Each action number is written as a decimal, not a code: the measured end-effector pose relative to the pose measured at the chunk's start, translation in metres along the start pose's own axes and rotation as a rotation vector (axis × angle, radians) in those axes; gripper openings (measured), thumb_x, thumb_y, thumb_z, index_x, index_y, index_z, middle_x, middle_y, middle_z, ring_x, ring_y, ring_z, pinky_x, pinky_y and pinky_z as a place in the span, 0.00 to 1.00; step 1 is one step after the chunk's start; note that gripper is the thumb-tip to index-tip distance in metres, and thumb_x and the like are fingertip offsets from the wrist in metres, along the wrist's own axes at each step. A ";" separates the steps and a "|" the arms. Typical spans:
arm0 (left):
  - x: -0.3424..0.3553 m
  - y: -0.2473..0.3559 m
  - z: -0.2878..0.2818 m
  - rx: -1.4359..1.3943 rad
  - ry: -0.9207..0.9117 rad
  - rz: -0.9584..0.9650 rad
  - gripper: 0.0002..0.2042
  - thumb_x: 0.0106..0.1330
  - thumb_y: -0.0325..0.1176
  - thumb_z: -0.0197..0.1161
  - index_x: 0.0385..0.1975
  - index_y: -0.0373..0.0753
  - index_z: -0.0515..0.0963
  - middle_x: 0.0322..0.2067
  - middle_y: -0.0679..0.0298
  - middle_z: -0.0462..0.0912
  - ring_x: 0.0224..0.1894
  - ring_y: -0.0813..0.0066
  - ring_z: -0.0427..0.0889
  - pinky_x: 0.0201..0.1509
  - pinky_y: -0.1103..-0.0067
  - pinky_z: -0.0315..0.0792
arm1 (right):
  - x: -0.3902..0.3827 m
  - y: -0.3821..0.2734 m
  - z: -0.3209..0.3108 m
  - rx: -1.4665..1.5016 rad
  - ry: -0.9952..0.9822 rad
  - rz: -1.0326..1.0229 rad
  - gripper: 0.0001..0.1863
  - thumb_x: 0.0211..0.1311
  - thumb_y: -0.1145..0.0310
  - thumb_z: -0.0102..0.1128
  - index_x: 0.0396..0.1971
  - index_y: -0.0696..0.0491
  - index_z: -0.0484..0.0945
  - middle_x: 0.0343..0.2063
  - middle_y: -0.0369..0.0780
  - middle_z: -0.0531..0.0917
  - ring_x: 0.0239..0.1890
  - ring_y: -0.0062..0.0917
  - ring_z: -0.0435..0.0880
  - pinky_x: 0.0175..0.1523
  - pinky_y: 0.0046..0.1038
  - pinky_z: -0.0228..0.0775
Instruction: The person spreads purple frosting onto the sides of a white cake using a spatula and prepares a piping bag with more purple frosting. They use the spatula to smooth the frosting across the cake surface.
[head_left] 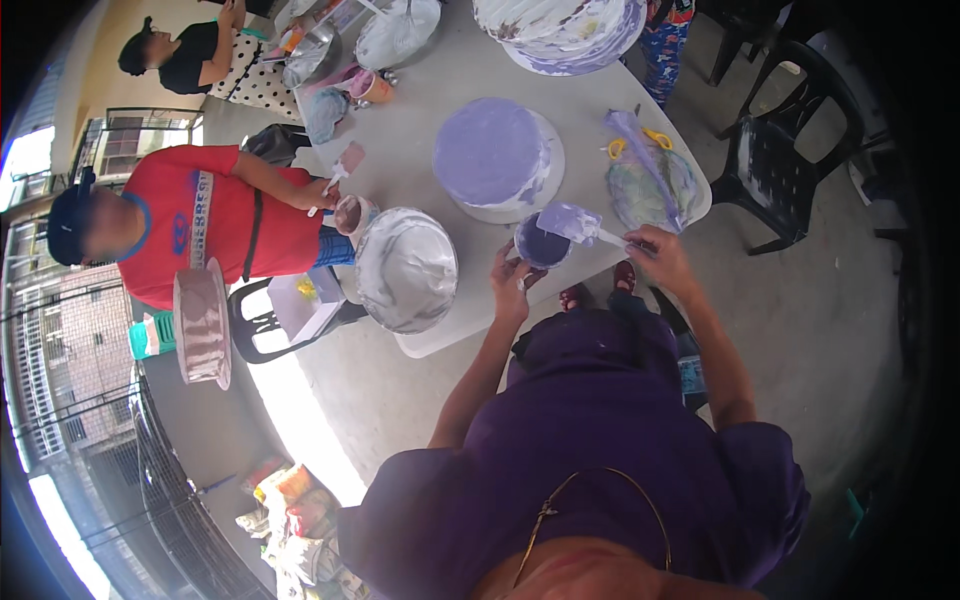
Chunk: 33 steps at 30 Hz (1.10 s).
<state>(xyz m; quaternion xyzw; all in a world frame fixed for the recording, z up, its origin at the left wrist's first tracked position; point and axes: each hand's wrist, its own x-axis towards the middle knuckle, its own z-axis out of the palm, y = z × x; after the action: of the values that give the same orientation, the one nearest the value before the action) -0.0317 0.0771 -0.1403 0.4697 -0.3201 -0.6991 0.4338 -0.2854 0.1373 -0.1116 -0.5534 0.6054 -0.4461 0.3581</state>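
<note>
My left hand grips a small cup of dark purple frosting at the table's near edge. My right hand holds the handle of a spatula, whose lilac-smeared blade lies over the cup's rim. Just beyond, a round lilac-coated cake rests on a white round base. To the left of the cup sits a big bowl of white frosting. A lilac piping bag lies at the right beside yellow-handled scissors.
A co-worker in red holds a small spatula and cup, near a brown cake. Another person stands behind. More bowls and another frosted cake occupy the white table. Black chairs stand at the right.
</note>
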 end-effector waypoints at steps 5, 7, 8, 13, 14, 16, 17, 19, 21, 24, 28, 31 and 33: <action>0.001 -0.001 0.000 0.011 0.007 0.008 0.22 0.52 0.23 0.51 0.49 0.33 0.57 0.31 0.55 0.72 0.33 0.68 0.76 0.37 0.70 0.74 | -0.005 -0.005 0.007 -0.008 -0.031 0.042 0.08 0.44 0.77 0.55 0.28 0.60 0.74 0.21 0.41 0.74 0.24 0.28 0.75 0.32 0.24 0.65; 0.000 0.001 -0.001 0.010 0.006 -0.002 0.22 0.52 0.23 0.51 0.49 0.33 0.57 0.31 0.55 0.72 0.32 0.68 0.76 0.37 0.70 0.74 | -0.008 0.001 0.005 -0.048 -0.031 0.025 0.08 0.43 0.77 0.55 0.28 0.60 0.74 0.21 0.42 0.74 0.24 0.30 0.75 0.32 0.24 0.65; 0.001 0.000 -0.005 0.018 -0.003 0.013 0.23 0.52 0.23 0.51 0.49 0.33 0.56 0.31 0.56 0.72 0.32 0.69 0.76 0.37 0.70 0.74 | -0.009 0.002 0.004 -0.085 -0.037 0.005 0.08 0.43 0.78 0.55 0.28 0.60 0.74 0.21 0.42 0.74 0.24 0.31 0.75 0.32 0.24 0.65; 0.004 -0.001 -0.022 0.030 -0.007 0.034 0.24 0.52 0.23 0.51 0.51 0.33 0.55 0.31 0.57 0.73 0.32 0.70 0.76 0.37 0.70 0.73 | -0.010 0.001 -0.007 -0.107 -0.020 -0.008 0.08 0.42 0.78 0.55 0.27 0.60 0.74 0.22 0.43 0.74 0.25 0.32 0.74 0.32 0.24 0.65; 0.004 0.001 -0.022 0.020 -0.008 0.035 0.25 0.52 0.23 0.51 0.51 0.34 0.54 0.31 0.58 0.73 0.31 0.70 0.76 0.37 0.70 0.73 | -0.010 0.001 -0.009 -0.107 -0.030 -0.012 0.08 0.41 0.78 0.55 0.27 0.60 0.74 0.22 0.42 0.74 0.25 0.31 0.75 0.32 0.24 0.65; 0.003 0.003 -0.023 0.010 -0.009 0.038 0.25 0.52 0.23 0.52 0.51 0.34 0.53 0.30 0.59 0.73 0.31 0.71 0.76 0.37 0.70 0.73 | -0.010 0.004 -0.009 -0.075 -0.001 -0.006 0.08 0.42 0.78 0.55 0.27 0.60 0.74 0.22 0.42 0.74 0.25 0.29 0.75 0.32 0.24 0.66; 0.004 0.003 -0.022 -0.009 0.006 0.032 0.26 0.52 0.24 0.52 0.52 0.34 0.53 0.29 0.60 0.74 0.31 0.71 0.76 0.37 0.70 0.73 | -0.009 0.005 -0.009 -0.046 0.026 0.003 0.08 0.43 0.77 0.55 0.27 0.60 0.74 0.22 0.41 0.75 0.25 0.27 0.75 0.32 0.24 0.66; 0.003 0.004 -0.020 -0.030 0.021 0.027 0.26 0.51 0.24 0.52 0.52 0.34 0.53 0.28 0.61 0.74 0.30 0.71 0.76 0.37 0.70 0.73 | -0.006 0.005 -0.008 0.032 0.048 0.038 0.08 0.45 0.77 0.54 0.28 0.60 0.74 0.22 0.40 0.75 0.24 0.24 0.74 0.31 0.22 0.65; 0.000 0.007 -0.019 -0.036 0.063 0.001 0.26 0.51 0.24 0.52 0.52 0.34 0.53 0.27 0.62 0.73 0.30 0.71 0.76 0.37 0.70 0.73 | -0.002 0.003 -0.004 0.116 0.071 0.067 0.07 0.47 0.77 0.53 0.29 0.60 0.73 0.21 0.38 0.75 0.24 0.21 0.74 0.30 0.21 0.65; -0.004 0.012 -0.021 0.009 0.063 0.019 0.25 0.51 0.24 0.52 0.51 0.35 0.55 0.29 0.62 0.73 0.31 0.72 0.75 0.37 0.70 0.73 | 0.006 0.010 0.012 0.388 0.009 0.306 0.06 0.51 0.77 0.50 0.31 0.60 0.71 0.22 0.37 0.75 0.21 0.15 0.71 0.26 0.17 0.62; -0.008 0.014 -0.023 0.047 0.123 0.037 0.24 0.52 0.24 0.52 0.50 0.35 0.56 0.29 0.63 0.72 0.31 0.73 0.75 0.36 0.72 0.73 | 0.009 0.010 0.043 0.589 0.084 0.288 0.05 0.54 0.79 0.44 0.31 0.57 0.65 0.22 0.35 0.74 0.18 0.12 0.66 0.22 0.14 0.56; -0.015 0.013 -0.025 0.045 0.127 0.073 0.24 0.52 0.24 0.52 0.50 0.36 0.57 0.28 0.63 0.72 0.31 0.74 0.74 0.35 0.74 0.73 | 0.003 0.015 0.075 0.762 0.150 0.293 0.05 0.54 0.79 0.43 0.32 0.56 0.64 0.22 0.34 0.72 0.21 0.12 0.66 0.25 0.14 0.57; -0.021 0.016 -0.024 0.081 0.136 0.078 0.23 0.53 0.24 0.52 0.50 0.36 0.57 0.28 0.63 0.72 0.31 0.75 0.74 0.35 0.75 0.72 | 0.001 0.007 0.093 0.730 0.211 0.295 0.05 0.54 0.79 0.43 0.32 0.56 0.64 0.22 0.34 0.72 0.21 0.12 0.66 0.25 0.15 0.58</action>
<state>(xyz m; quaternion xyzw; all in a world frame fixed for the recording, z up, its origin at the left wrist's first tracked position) -0.0004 0.0878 -0.1270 0.5206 -0.3360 -0.6346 0.4620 -0.2016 0.1230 -0.1502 -0.2484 0.5136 -0.6300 0.5269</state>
